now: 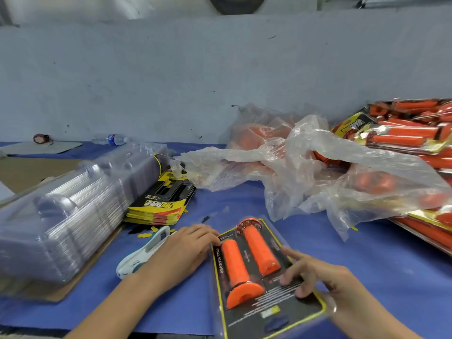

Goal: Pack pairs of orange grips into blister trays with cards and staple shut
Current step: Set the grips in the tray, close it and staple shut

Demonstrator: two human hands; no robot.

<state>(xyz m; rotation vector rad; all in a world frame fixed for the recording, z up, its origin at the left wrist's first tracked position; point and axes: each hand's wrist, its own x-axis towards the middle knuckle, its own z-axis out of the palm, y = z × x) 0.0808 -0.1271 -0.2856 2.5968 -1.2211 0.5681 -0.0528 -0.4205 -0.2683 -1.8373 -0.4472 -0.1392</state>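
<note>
Fingers (pixel 208 234) of the left hand (pixel 186 248) lie nearly flat on the far left edge of the tray (pixel 315 314), gripping nothing. The right hand (pixel 325 287) is spread, its fingertips pressing the tray's right side. Two orange grips (pixel 234 267) lie side by side in this tray on a black, yellow-edged card (pixel 281 311) reading "FULL DIAMOND". A white stapler (pixel 144 253) lies just left of the left hand. Beyond it sit stacked cards (pixel 159 206) printed "PRO TAPER", beside stacked clear trays (pixel 61 216). A plastic bag (pixel 305 167) holds loose orange grips; filled packs (pixel 403 138) pile up at far right on the blue table (pixel 391 265).
</note>
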